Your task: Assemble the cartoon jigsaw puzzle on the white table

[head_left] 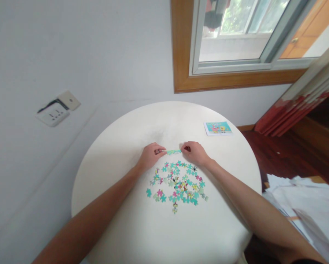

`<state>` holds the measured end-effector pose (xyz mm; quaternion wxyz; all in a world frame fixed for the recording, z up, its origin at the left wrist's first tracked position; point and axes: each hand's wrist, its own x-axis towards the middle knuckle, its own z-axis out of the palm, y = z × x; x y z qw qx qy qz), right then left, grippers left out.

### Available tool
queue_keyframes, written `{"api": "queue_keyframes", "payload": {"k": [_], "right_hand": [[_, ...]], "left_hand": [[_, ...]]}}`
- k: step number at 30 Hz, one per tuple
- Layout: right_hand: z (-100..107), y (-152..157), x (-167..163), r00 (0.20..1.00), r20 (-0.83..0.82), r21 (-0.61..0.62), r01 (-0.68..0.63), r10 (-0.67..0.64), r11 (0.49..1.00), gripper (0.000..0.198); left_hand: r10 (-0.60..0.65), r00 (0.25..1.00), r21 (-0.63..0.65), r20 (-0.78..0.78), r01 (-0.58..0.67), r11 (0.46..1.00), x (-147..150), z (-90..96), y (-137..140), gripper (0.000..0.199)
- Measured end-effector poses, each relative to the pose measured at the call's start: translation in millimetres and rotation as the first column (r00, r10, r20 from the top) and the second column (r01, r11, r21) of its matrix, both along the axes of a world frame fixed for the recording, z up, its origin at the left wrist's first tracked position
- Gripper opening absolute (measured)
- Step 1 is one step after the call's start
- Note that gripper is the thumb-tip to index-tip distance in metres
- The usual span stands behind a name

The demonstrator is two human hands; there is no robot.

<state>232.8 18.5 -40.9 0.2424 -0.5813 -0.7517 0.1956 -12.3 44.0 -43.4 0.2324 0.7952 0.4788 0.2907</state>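
A short strip of joined jigsaw puzzle pieces [173,151], mostly turquoise and green, lies across the middle of the round white table. My left hand [151,157] has its fingers closed at the strip's left end. At the opposite end, my right hand [194,152] pinches with thumb and fingertips, which partly hide the edge there. Loose jigsaw pieces [187,185] in turquoise, pink and yellow are spread just below, between my forearms. One yellowish piece [175,208] sits apart at the near side of the spread.
A picture card [218,128] with cartoon figures lies at the table's [112,146] back right. The wall with a socket [53,113] borders the left. A window [236,33] is behind, a red and white curtain [296,95] to the right, and stacked papers [307,209] lie beyond the right edge.
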Motion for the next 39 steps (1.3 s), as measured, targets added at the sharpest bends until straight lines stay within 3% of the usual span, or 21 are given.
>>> {"api": "queue_keyframes", "payload": {"k": [10,15,20,24,31,39], "right_hand": [[0,3,7,0.990,-0.117,-0.007,-0.080,0.079,0.997,0.013],[19,-4,20,0.978,-0.057,-0.022,-0.202,0.200,0.979,0.013],[44,-29,20,0.854,-0.043,-0.142,-0.518,0.518,0.843,0.014],[48,-43,7,0.774,0.024,-0.245,-0.609,0.633,0.754,0.013],[43,-46,1,0.767,0.109,-0.230,-0.599,0.632,0.767,0.018],[44,-49,0,0.775,0.018,-0.222,-0.613,0.632,0.758,0.020]], "left_hand": [[0.011,0.999,0.046,-0.037,-0.009,0.999,0,-1.4,1,0.017],[0.012,0.999,0.048,-0.037,-0.010,0.999,0,-1.7,1,0.017],[0.006,0.999,0.046,-0.041,-0.004,0.999,0,1.1,-1,0.016],[0.008,0.999,0.054,-0.043,-0.005,0.999,0,1.3,-1,0.016],[-0.001,0.999,0.057,-0.050,0.004,0.998,0,1.3,-1,0.017],[0.000,0.998,0.054,-0.062,0.003,0.999,0,1.6,-1,0.019]]}}
